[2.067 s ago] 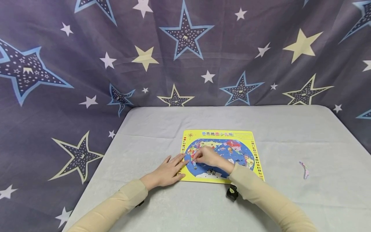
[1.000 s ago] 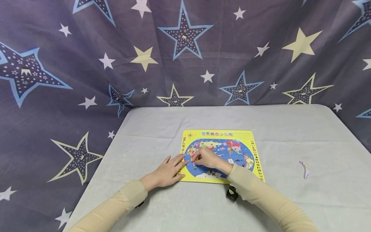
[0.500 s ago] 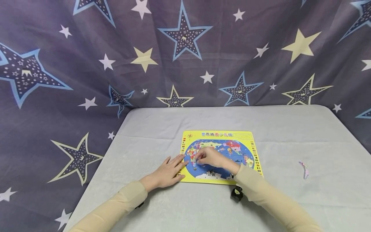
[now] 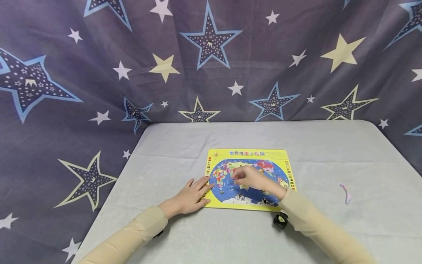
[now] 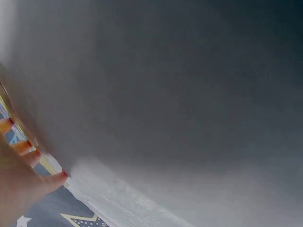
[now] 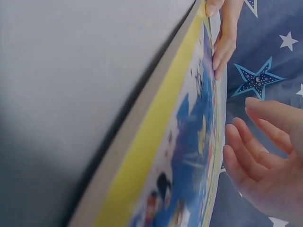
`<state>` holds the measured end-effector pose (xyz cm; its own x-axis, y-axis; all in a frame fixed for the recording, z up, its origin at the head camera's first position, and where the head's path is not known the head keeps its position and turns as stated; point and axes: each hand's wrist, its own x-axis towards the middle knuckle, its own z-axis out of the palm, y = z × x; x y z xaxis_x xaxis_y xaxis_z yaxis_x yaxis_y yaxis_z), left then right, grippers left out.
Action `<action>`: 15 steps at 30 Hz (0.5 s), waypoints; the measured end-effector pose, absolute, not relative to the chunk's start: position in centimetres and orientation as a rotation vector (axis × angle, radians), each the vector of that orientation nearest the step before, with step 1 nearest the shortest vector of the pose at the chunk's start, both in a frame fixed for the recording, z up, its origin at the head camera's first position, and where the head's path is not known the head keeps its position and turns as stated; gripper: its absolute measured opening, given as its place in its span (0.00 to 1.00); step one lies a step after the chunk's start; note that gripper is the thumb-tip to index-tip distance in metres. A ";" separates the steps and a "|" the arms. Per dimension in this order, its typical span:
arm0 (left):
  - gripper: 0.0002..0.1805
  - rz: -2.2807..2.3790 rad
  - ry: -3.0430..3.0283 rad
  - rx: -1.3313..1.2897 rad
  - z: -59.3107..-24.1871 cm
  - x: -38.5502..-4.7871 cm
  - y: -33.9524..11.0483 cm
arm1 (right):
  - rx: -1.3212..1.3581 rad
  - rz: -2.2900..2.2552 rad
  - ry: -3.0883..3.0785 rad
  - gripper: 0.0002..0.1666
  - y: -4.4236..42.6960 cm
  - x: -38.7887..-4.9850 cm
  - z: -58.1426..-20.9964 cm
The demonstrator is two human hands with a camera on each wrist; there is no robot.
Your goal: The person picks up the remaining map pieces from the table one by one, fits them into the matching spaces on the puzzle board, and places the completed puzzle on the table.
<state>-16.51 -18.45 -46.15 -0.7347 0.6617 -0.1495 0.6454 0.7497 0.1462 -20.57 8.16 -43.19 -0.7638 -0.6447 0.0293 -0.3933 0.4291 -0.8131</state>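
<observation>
A world map board [image 4: 254, 194] with a yellow border and a blue oval map lies flat on the table; it looks like a children's map puzzle. The left hand [image 4: 188, 196] rests on its left edge with the fingers spread. Over the middle of the map is the right hand [image 4: 251, 178]. In the right wrist view, the right hand [image 6: 270, 153] has its thumb apart from loosely bent fingers, and nothing shows between them. To the right of the board lies a small curved pinkish-purple piece [image 4: 346, 194].
A pale grey cloth covers the table [image 4: 329, 143]. Behind it and to the left hangs a dark curtain [image 4: 244, 47] with star prints. A black wrist device [image 4: 281, 220] sits beneath the right sleeve.
The right hand has moved right, from the left part of the map towards its middle, and its fingers have loosened. The left hand, board and curved piece stay in place.
</observation>
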 end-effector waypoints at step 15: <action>0.32 0.124 2.757 1.032 -46.0 -16.5 -18.3 | -0.894 -1.150 2.520 0.10 11.7 -20.3 -42.2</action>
<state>-16.46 -18.32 -46.02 -0.7380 0.6574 -0.1521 0.6411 0.7534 0.1461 -20.35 11.70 -42.18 -0.7873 -0.6152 0.0408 -0.4340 0.5059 -0.7454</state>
